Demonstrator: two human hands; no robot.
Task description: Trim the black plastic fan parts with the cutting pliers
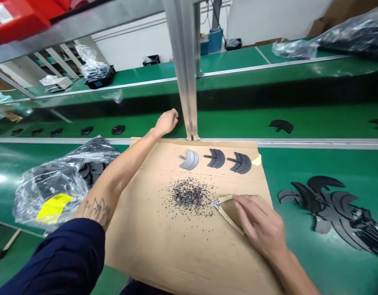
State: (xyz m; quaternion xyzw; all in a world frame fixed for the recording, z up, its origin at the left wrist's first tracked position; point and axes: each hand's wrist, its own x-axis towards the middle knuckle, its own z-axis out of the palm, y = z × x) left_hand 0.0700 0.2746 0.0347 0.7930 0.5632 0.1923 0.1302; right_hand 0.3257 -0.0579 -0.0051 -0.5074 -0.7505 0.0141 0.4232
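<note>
My left hand point(167, 121) reaches over to the green belt by the metal post, its fingers pinched at a black curved plastic part point(181, 119), which the hand and post partly hide. My right hand point(263, 221) holds side cutters point(227, 209) with tan handles spread apart. Their jaws sit at the right edge of a pile of small black trimmings point(190, 194) on a cardboard sheet point(164, 250). Beyond the pile lie a grey curved part point(190, 159) and two black curved parts, one in the middle point(216, 158) and one at right point(240, 163), with stems pointing left.
A heap of dark curved parts point(330, 200) lies on the green table at right. A clear plastic bag point(53, 188) of parts is at left. Spaced black parts point(118, 130) lie along the belt point(232, 123). The metal post point(185, 73) rises behind the cardboard.
</note>
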